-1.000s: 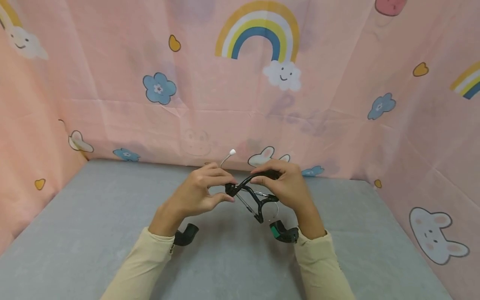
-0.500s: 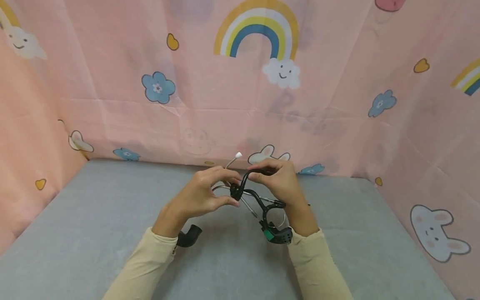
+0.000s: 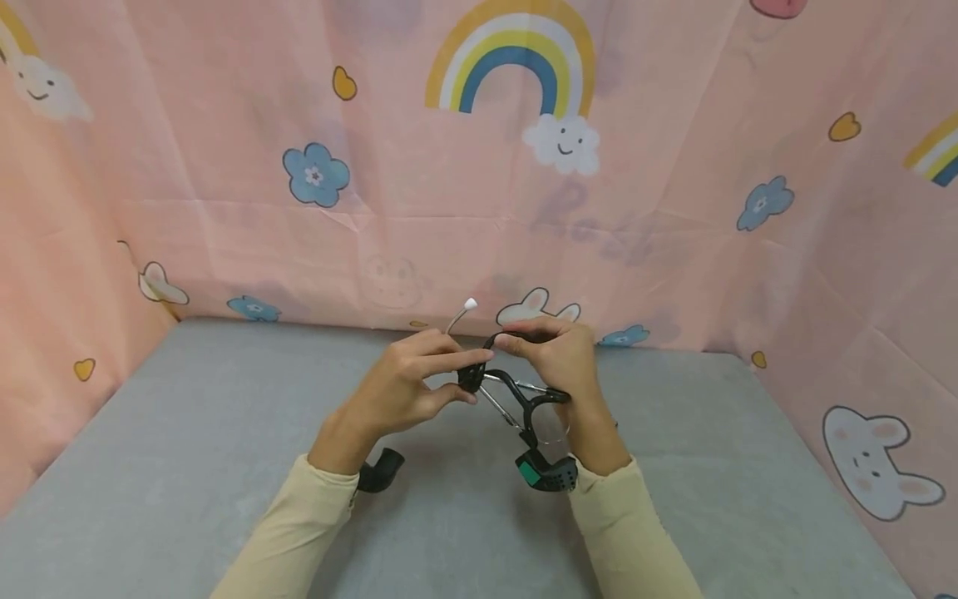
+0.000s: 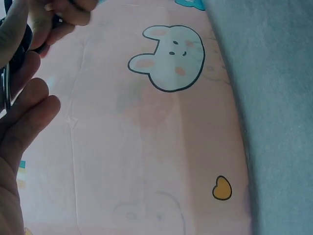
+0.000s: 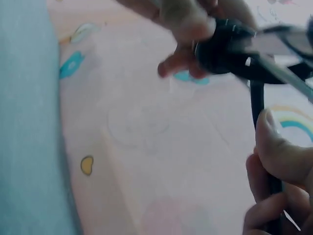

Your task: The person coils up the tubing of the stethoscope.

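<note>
The person wore a pale beige left sleeve [image 3: 288, 528] and a matching right sleeve [image 3: 627, 537], both lightly creased; the left hand [image 3: 400, 378] and right hand [image 3: 565, 359] were bare. A curved black attachment [image 3: 383, 471] showed beside the left cuff; beside the right, a black housing [image 3: 555, 476] bore a green patch [image 3: 528, 472] and small holes.

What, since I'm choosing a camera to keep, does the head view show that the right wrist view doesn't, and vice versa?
Only the head view: the left sleeve, the right sleeve and both black wrist devices.

Only the right wrist view: the right hand's thumbnail up close, and its lower fingers curled round the tube.

Both: the left hand and right hand on the stethoscope, the grey table, and the pink cloth with a rainbow.
</note>
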`<state>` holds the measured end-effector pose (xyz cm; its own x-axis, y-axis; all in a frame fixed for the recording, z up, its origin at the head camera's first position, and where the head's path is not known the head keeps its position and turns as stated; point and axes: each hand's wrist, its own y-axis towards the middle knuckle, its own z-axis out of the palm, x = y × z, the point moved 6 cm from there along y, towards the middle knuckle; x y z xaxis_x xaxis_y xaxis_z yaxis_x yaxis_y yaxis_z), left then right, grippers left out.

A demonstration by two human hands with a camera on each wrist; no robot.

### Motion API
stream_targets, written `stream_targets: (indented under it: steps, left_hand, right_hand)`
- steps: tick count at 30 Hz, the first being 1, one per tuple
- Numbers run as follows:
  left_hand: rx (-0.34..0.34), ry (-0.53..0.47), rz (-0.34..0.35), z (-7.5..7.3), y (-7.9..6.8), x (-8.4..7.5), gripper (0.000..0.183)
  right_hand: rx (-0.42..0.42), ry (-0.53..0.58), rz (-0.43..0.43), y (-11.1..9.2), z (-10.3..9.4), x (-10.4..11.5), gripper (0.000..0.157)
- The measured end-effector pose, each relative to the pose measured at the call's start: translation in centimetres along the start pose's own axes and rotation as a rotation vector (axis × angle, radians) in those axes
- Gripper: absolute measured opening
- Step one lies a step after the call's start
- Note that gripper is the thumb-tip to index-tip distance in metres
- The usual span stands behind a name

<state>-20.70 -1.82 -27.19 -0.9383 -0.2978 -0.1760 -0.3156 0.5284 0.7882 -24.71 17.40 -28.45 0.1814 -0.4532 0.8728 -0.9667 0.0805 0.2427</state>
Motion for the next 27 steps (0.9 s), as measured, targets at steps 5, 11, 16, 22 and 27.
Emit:
stream_targets:
  steps: [5,11,16,22,27]
  left_hand:
    - [-0.082,-0.018,-0.023,-1.0,0.1,0.4,0.047]
    - [-0.21,-0.008,-0.048,-2.3,0.0,1.1,0.046]
    - [-0.315,0.034,-0.077,-3.3,-0.4,1.8,0.045]
    - [-0.415,-0.004,-0.139,-4.2,-0.8,2.7,0.046]
    - [-0.483,-0.016,-0.205,-4.6,-1.1,3.2,0.037]
  right_hand:
    - [0.101,0.156,0.095,0.1,1.4,-0.7,0.034]
    - [0.133,0.136,0.091,0.2,2.6,-1.2,0.026]
    - [0.149,-0.005,-0.002,-0.1,3.7,-0.9,0.024]
    - [0.172,-0.002,-0.135,-1.8,7.0,0.8,0.019]
    - [0.1,0.01,-0.173,-2.8,8.1,1.8,0.015]
